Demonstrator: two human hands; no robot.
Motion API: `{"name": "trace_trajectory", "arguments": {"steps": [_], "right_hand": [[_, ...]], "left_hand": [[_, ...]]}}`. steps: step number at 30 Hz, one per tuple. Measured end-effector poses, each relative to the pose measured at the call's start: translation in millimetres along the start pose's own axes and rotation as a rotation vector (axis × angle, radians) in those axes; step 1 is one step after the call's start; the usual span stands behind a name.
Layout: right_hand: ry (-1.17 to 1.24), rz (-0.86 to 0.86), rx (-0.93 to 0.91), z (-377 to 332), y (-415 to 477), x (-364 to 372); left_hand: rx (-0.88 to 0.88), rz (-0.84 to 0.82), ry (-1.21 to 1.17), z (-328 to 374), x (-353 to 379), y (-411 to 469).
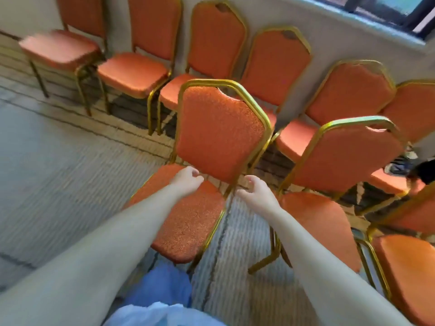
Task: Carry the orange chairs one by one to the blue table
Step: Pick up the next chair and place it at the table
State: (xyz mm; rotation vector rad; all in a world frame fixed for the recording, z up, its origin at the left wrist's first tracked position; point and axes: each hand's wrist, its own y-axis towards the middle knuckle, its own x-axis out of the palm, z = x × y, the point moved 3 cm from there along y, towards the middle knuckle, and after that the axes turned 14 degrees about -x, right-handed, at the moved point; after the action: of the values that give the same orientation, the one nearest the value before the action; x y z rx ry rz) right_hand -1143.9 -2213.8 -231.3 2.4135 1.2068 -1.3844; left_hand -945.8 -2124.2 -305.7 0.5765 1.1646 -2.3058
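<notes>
An orange chair (219, 135) with a gold metal frame stands right in front of me, its seat toward me. My left hand (188, 178) hovers over the back of the seat near the lower left of the backrest, fingers curled and apart, holding nothing. My right hand (255, 192) is at the lower right corner of the backrest beside the gold frame post, fingers spread, not clearly gripping it. The blue table is not in view.
Several more orange chairs line the grey wall (329, 38) behind, and others (339, 161) crowd close on the right. Striped carpet (58, 172) spreads out to the left. A window (400, 10) is at the top right. Blue clothing (162, 290) shows below.
</notes>
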Motion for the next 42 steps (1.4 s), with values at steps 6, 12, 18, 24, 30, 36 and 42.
{"name": "trace_trajectory", "arguments": {"steps": [6,12,18,24,30,36,42], "right_hand": [[-0.003,-0.122,-0.127,-16.5,78.6,19.2],[-0.071,-0.294,-0.224,-24.2,137.2,38.9],[-0.126,-0.466,-0.362,-41.2,216.8,72.2],[-0.169,-0.723,-0.493,-51.0,289.8,101.6],[-0.179,-0.849,-0.527,-49.3,326.5,115.1],[-0.233,-0.886,-0.491,-26.6,355.6,148.1],[-0.265,-0.872,-0.506,-9.1,384.2,210.6]], "left_hand": [[-0.177,0.079,-0.191,-25.8,-16.9,38.3],[-0.363,0.181,-0.366,-59.9,-24.9,56.6],[-0.567,0.341,-0.57,-88.8,-24.5,67.3],[-0.815,0.556,-0.815,-90.2,-17.1,66.7],[-0.987,0.659,-0.951,-95.0,-7.4,55.2],[-1.097,0.666,-0.943,-127.0,19.9,64.9],[-1.098,0.627,-1.037,-183.2,59.7,113.9]]}}
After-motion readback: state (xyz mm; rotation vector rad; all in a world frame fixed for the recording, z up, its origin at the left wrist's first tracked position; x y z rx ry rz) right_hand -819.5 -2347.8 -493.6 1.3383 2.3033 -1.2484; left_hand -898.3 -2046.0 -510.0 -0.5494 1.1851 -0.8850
